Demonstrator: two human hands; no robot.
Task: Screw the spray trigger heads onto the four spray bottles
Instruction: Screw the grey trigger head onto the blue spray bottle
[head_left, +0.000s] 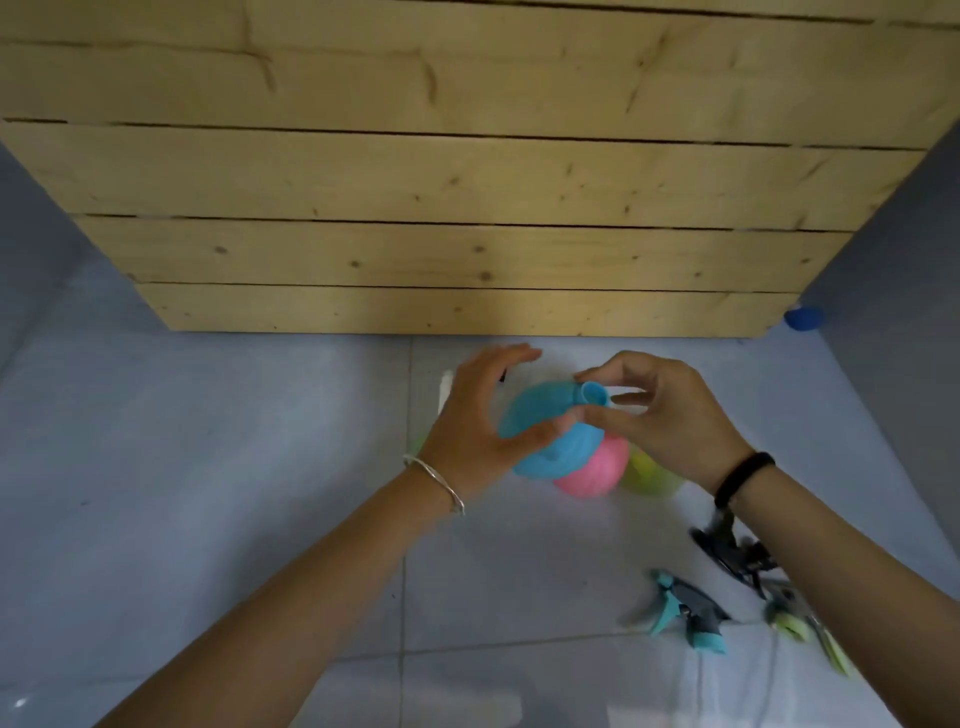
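A round blue spray bottle without a head is lifted off the floor, its open neck tilted toward me. My left hand cups its left side with the thumb pressed on the body. My right hand pinches the bottle just below the neck with thumb and fingers. Behind and under it stand a pink bottle and a yellow-green bottle, both partly hidden. Trigger heads lie on the floor at the right: a blue one, a black one and a yellow-green one, part covered by my right forearm.
A wooden plank crate wall rises just behind the bottles. A white object pokes out behind my left hand. A small blue round thing sits at the crate's right corner. Pale tiled floor spreads to the left and front.
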